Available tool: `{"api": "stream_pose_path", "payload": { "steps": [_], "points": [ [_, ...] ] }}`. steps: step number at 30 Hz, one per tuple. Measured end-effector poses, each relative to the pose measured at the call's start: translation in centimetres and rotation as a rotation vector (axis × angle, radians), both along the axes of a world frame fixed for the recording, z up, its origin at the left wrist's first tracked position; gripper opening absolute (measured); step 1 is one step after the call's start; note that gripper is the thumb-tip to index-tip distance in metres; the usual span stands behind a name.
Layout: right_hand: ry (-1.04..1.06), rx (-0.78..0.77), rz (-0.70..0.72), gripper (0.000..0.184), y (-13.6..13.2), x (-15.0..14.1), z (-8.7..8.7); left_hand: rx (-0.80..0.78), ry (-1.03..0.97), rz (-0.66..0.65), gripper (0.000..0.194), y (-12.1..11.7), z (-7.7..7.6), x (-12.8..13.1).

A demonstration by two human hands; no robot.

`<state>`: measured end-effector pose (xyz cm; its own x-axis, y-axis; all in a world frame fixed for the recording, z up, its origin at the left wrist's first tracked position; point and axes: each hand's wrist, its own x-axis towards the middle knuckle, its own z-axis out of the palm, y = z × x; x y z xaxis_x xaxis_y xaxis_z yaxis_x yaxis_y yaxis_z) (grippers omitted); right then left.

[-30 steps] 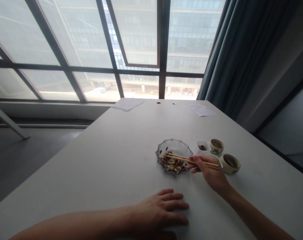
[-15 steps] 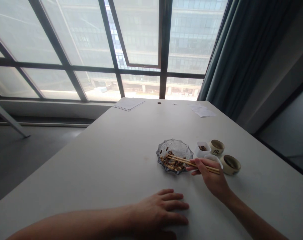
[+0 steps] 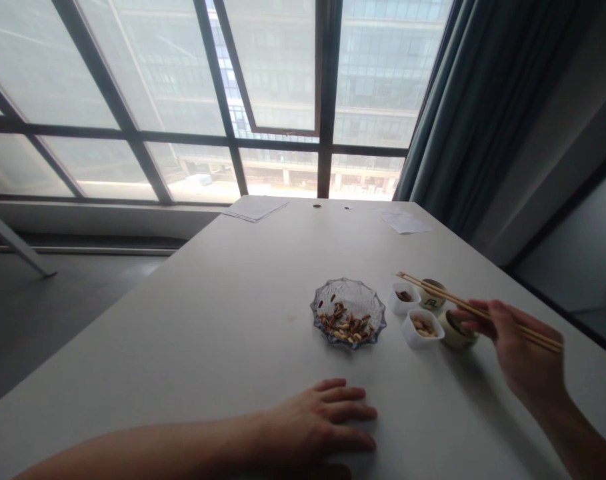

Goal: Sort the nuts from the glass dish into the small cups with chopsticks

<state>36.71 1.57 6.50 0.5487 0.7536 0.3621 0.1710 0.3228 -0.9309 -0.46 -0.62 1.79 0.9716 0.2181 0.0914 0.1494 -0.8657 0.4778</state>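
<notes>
My right hand (image 3: pixel 517 347) grips a pair of wooden chopsticks (image 3: pixel 463 303), raised over the small containers at the right. Their tips hover above the far white plastic cup (image 3: pixel 401 308), which has dark pieces in it; whether they pinch anything is too small to tell. A nearer white cup (image 3: pixel 419 340) holds pale, nut-like pieces. To the left, a clear scalloped glass bowl (image 3: pixel 355 291) contains a mix of brown and pale pieces (image 3: pixel 350 325). My left hand (image 3: pixel 323 417) lies flat on the table with fingers spread, in front of the bowl.
Two beige ceramic cups stand beside the white ones: a far cup (image 3: pixel 431 302) and a near cup (image 3: pixel 457 337), partly behind my fingers. Papers (image 3: pixel 257 209) and a crumpled sheet (image 3: pixel 403 220) lie at the far end of the white table (image 3: pixel 223 300), by the window.
My right hand has moved right and lifted the chopsticks out of the glass bowl to above the small cups. The near white cup is now uncovered. My left hand stays put.
</notes>
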Motion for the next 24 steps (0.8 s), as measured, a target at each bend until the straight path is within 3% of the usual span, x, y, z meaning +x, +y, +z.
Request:
{"api": "stream_pose_path", "payload": {
  "steps": [3, 7, 20, 24],
  "points": [
    [0.026, 0.079, -0.138, 0.036, 0.2, 2.8, -0.6, -0.01, -0.005, 0.005, 0.057, 0.0, 0.0, 0.0],
    [0.014, 0.087, -0.201, 0.032, -0.2, 4.1, -1.2, -0.021, -0.004, 0.006, 0.059, 0.1, -0.2, -0.1],
    [-0.027, 0.079, -0.194, 0.022, -0.9, 2.9, -0.7, -0.023, 0.013, 0.014, 0.053, 0.1, -0.3, -0.1],
    [-0.016, 0.082, -0.123, 0.027, -1.1, 1.9, -0.5, -0.027, 0.017, 0.009, 0.054, 0.1, -0.3, -0.1]
  ]
}}
